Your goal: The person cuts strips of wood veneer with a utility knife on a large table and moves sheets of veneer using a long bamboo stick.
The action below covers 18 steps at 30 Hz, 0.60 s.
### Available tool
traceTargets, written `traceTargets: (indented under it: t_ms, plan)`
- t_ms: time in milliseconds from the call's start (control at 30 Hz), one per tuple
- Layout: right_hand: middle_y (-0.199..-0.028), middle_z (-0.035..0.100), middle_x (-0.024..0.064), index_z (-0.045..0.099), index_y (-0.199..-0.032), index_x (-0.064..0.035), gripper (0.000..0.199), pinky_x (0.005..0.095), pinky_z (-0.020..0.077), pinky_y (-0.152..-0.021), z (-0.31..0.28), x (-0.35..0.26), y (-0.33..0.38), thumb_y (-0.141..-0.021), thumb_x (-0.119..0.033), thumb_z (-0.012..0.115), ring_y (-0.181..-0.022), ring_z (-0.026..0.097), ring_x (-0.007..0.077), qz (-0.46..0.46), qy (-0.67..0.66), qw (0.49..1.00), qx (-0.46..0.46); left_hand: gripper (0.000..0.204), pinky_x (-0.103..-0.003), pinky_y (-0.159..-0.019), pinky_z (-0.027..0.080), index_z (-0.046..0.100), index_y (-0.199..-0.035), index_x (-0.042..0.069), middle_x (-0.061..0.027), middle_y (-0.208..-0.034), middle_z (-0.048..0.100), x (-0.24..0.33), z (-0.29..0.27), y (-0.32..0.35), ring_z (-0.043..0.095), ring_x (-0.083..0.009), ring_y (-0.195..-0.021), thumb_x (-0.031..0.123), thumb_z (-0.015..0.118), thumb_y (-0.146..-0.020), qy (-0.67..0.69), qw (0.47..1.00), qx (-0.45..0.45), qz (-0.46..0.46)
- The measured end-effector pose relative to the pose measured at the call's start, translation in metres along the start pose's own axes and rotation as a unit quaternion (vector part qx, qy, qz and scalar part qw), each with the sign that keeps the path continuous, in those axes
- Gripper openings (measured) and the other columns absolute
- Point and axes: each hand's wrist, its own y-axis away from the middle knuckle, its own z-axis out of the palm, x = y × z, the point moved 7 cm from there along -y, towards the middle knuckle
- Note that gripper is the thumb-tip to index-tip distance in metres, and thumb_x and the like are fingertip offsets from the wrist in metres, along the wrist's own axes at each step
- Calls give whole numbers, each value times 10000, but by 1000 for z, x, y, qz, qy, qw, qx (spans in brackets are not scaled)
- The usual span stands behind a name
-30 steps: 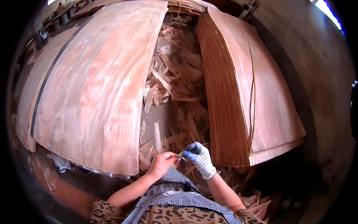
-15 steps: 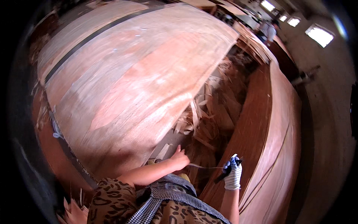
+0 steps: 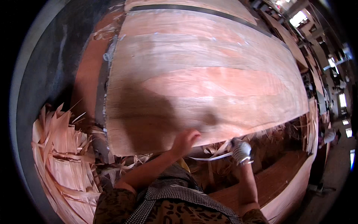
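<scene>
A large sheet of pale and pink wood veneer (image 3: 220, 80) lies on a stack before me. My left hand (image 3: 185, 141), bare and smeared by motion, is over the sheet's near edge; whether its fingers grip is unclear. To the right, at the same edge, my right hand (image 3: 241, 151) wears a white striped glove with bluish fingertips. Its fingers are closed round a black knife, of which only a dark bit shows now; the earlier frame shows more of it. A thin pale veneer strip (image 3: 212, 158) stretches between the hands, below the edge.
Torn veneer scraps (image 3: 63, 160) pile up at the left. More shreds (image 3: 272, 143) lie in the gap beyond my right hand. A reddish-brown veneer stack (image 3: 272, 179) curves along the lower right. A dark bar (image 3: 194, 8) crosses the sheet's far side. Other workbenches stand at far right.
My view has turned left, bringing the scrap pile into sight. Both hands have moved up to the sheet's near edge, the right one coming from above the reddish-brown stack.
</scene>
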Motion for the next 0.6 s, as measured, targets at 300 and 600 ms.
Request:
traceTargets:
  t_ms: [300, 600]
  plan:
    - [-708, 611, 103, 555, -830, 36, 97, 275, 463, -492, -150, -246, -157, -837, -60, 537, -579, 576, 133, -163, -668, 705, -175, 176, -360, -765, 460, 568, -999, 41, -120, -963, 600, -113, -206, -6, 579, -285, -877, 115, 516, -847, -158, 935, 247, -198]
    - [-877, 607, 205, 611, -889, -33, 353, 430, 450, -751, -158, -358, -245, -780, -365, 559, -862, 569, 365, -118, -501, 855, -60, 379, -387, -972, 330, 542, -1125, 91, -108, -1215, 487, -153, -236, -81, 422, -270, -1154, 111, 556, -747, -527, 847, 7, -64]
